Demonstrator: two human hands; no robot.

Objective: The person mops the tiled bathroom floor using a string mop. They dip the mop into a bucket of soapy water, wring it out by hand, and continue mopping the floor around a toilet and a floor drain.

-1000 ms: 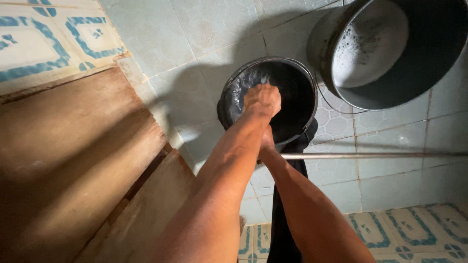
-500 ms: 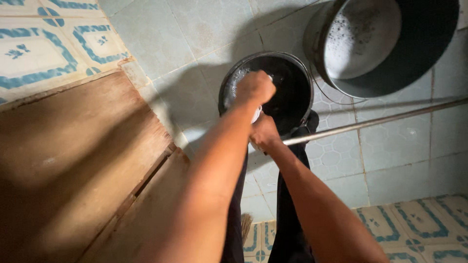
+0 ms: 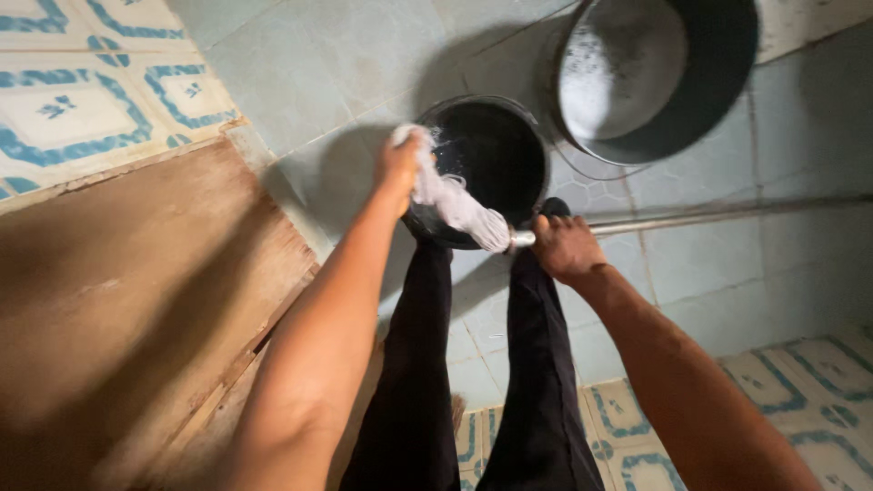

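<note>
My left hand (image 3: pixel 400 168) grips the wet white strands of a mop head (image 3: pixel 455 205), pulled out over the rim of a small black bucket (image 3: pixel 486 145). My right hand (image 3: pixel 564 245) holds the metal mop handle (image 3: pixel 709 216) just behind the head, with the pole running off to the right. The strands stretch taut between the two hands, above the near edge of the bucket. My black trouser legs (image 3: pixel 536 382) stand directly below.
A larger dark bucket (image 3: pixel 718 82) with a shiny inner basin stands behind the small one, top right. A brown wooden door (image 3: pixel 118 309) lies on the left. The floor has pale tiles (image 3: pixel 300 82) and blue patterned ones (image 3: pixel 82 100).
My left hand has come up out of the small bucket, drawing the white mop strands with it. My right hand has slid along the handle to the mop's neck. The view shifted lower.
</note>
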